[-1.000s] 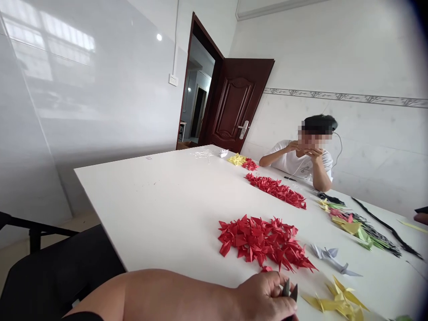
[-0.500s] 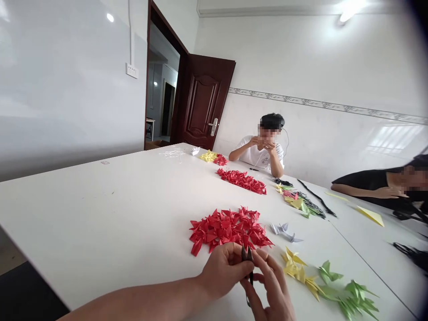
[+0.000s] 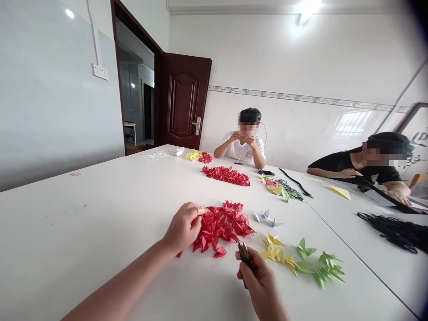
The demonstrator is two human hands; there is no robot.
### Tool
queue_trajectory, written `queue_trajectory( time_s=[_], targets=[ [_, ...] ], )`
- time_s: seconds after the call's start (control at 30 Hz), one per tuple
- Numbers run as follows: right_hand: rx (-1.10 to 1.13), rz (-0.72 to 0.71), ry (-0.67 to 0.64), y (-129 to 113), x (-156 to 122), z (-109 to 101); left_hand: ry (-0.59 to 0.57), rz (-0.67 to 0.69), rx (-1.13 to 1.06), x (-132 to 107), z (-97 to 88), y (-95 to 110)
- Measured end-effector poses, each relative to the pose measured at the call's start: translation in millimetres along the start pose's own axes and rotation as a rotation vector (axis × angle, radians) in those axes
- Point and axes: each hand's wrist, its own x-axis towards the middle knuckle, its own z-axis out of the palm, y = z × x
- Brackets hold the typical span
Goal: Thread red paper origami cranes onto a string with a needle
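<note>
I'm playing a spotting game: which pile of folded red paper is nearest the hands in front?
The front red pile, with the left hand at its left edge. The middle red pile and small far red pile lie farther off.

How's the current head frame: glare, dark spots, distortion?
Head view: lamp blown out at top; head view: window-shaped glare on the back wall, right side; head view: upper-right corner black; head view: door frame leans, possibly lens distortion; head view: nearer red paper pile clearly lit.
</note>
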Motion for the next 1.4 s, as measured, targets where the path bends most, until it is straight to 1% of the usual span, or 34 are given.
queue_trajectory(
  time_s=[0.03,0.1,0.2,0.33,0.43,0.53,0.6,0.63,0.73,0.8,0.87,1.0,1.07,1.13,1.2,1.27,1.33,1.4],
  targets=[
    [0.015,0.033,-0.014,0.1,1.1,-0.4,0.004,0.032,0.079,3.6,-2.2,-8.1],
    [0.022,0.082,-0.045,-0.6,2.3,0.3,-0.025,0.092,0.193,6.9,-3.3,-20.1],
    [0.015,0.109,-0.092,-3.5,2.2,2.4,-0.076,0.148,0.277,4.9,2.0,-29.1],
    [0.037,0.153,-0.178,-6.5,1.3,2.3,-0.119,0.169,0.297,1.4,11.3,-35.1],
    [0.029,0.172,-0.184,-8.6,0.7,0.4,-0.086,0.156,0.251,2.3,12.8,-36.8],
    [0.012,0.15,-0.133,-12.8,-0.8,-2.0,0.017,0.115,0.152,3.3,9.7,-30.8],
    [0.003,0.141,-0.107,-16.0,-2.0,-3.5,0.071,0.049,0.058,2.2,7.4,-21.5],
    [-0.007,0.134,-0.1,-17.2,-2.4,-4.1,0.074,0.004,0.002,0.8,6.7,-15.6],
    [-0.049,0.077,-0.088,-18.8,-2.7,-5.0,-0.001,-0.124,-0.197,-5.5,7.7,3.6],
    [-0.085,0.007,-0.062,-19.2,-2.7,-5.9,-0.07,-0.153,-0.311,-10.6,10.5,15.2],
    [-0.135,-0.088,-0.028,-20.3,-2.9,-7.8,-0.115,-0.152,-0.379,-15.2,14.0,24.3],
    [-0.269,-0.316,-0.02,-24.8,-4.7,-13.6,-0.188,-0.174,-0.444,-21.1,19.5,34.7],
    [-0.303,-0.415,-0.053,-26.6,-5.8,-15.1,-0.222,-0.21,-0.468,-22.5,21.5,37.3],
    [-0.314,-0.477,-0.103,-27.3,-6.8,-14.8,-0.237,-0.241,-0.49,-23.5,23.3,39.0],
    [-0.319,-0.498,-0.151,-27.1,-7.7,-13.3,-0.238,-0.252,-0.491,-24.3,24.5,40.2],
    [-0.319,-0.49,-0.176,-26.7,-8.4,-12.3,-0.24,-0.241,-0.464,-24.8,24.5,40.7],
    [-0.328,-0.465,-0.176,-26.2,-7.9,-12.9,-0.236,-0.208,-0.424,-24.2,22.7,39.9],
    [-0.344,-0.425,-0.147,-25.1,-5.4,-15.3,-0.206,-0.172,-0.371,-21.8,18.9,36.4]
  ],
)
